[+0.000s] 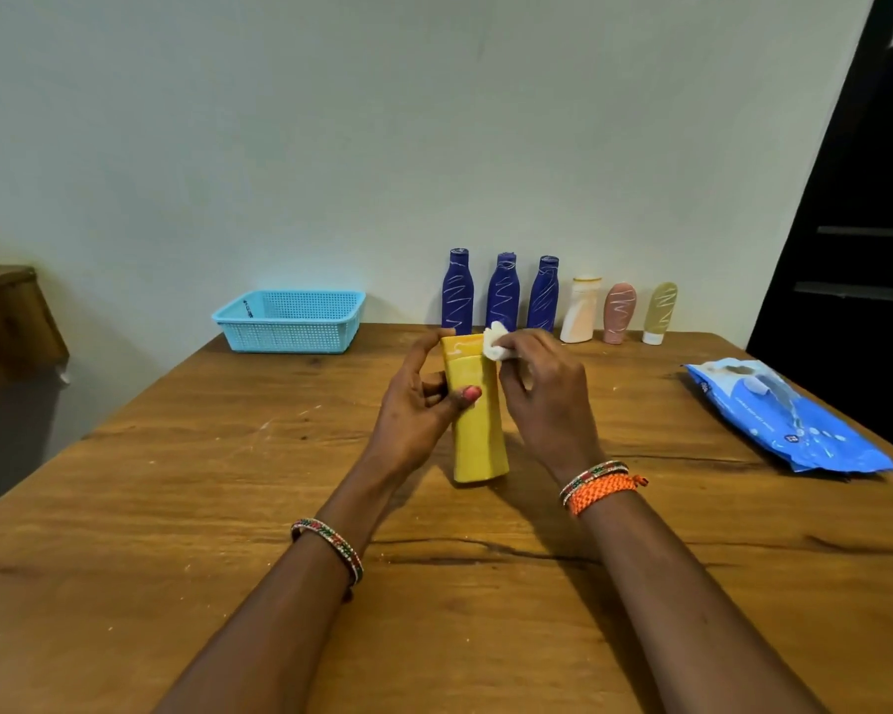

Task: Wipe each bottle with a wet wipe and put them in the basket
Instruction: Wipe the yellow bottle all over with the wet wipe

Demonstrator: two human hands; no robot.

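No legible text found. The blue wipes pack (790,420) at the desk's right edge carries lines of white print and a small dark badge, all too blurred to read. The bottles along the desk's far edge bear only scribbled white lines, not lettering. The yellow bottle (478,430) shows no readable label.

Bare wooden table (186,507) spreads across the frame's lower left, up to the blue basket (290,322) at centre left. Six bottles (503,293) (a tight row) line the wall; the wipes pack (790,420) blocks the right edge.
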